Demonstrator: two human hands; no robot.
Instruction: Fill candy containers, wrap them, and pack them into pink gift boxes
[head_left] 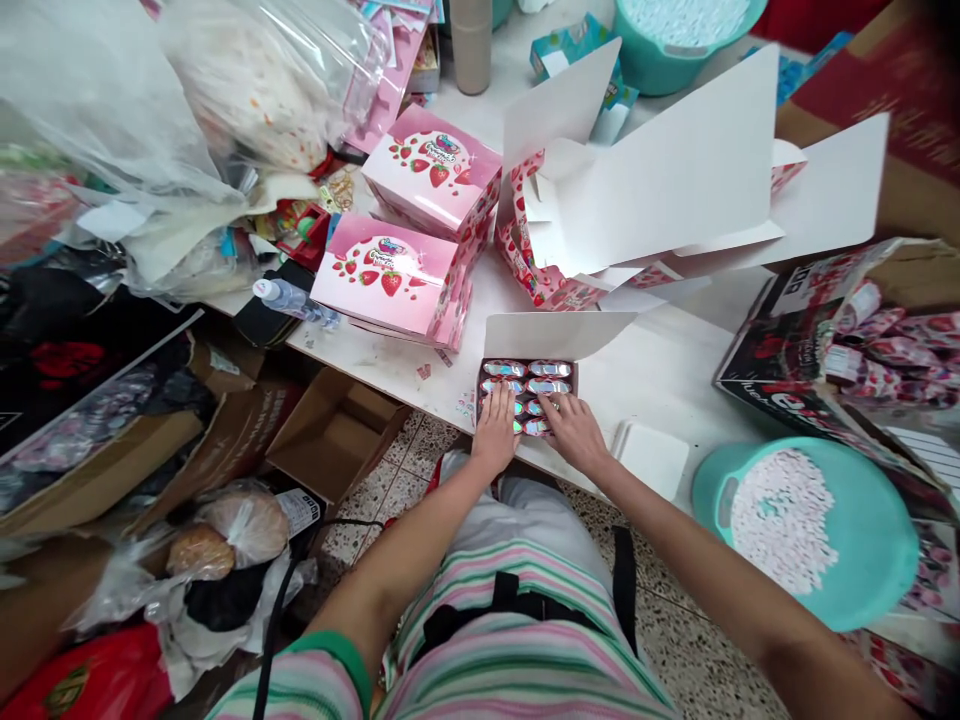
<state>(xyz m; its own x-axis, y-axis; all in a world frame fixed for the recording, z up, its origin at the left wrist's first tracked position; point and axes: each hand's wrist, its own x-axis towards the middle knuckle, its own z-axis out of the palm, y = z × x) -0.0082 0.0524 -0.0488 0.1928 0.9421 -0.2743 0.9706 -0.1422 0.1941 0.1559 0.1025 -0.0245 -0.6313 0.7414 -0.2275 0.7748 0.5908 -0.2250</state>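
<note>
Where the scene starts on the left, crinkled clear plastic bags [97,110] slump in soft heaps over the end of a white table [660,370]. Below them, on the speckled stone floor [405,470], sit a brown cardboard box [337,435] with its flaps open and a knotted bag of round bread [232,530]. A ribbed plastic water bottle [292,303] lies on its side on the table, just beside 2 glossy pink boxes [394,280] printed with strawberries, their corners sharp and square.

The person's left hand [495,432] lies with its fingers spread over shiny oval foil packets [547,387], set in rows inside a shallow open box [525,395] at the table's near edge. Its white card lid [559,333] stands up behind them. The right hand [571,432] lies flat on the same packets, close to the left. Neither hand is clenched, and neither shows a clear grip.

Further right, a large unfolded box [645,170] spreads smooth white card flaps across the table, and a small white plastic square [651,458] lies by the edge. At far right, a round teal basin [806,530] holds pale flakes beside a dark carton [832,340] packed with pink-and-white packets.
</note>
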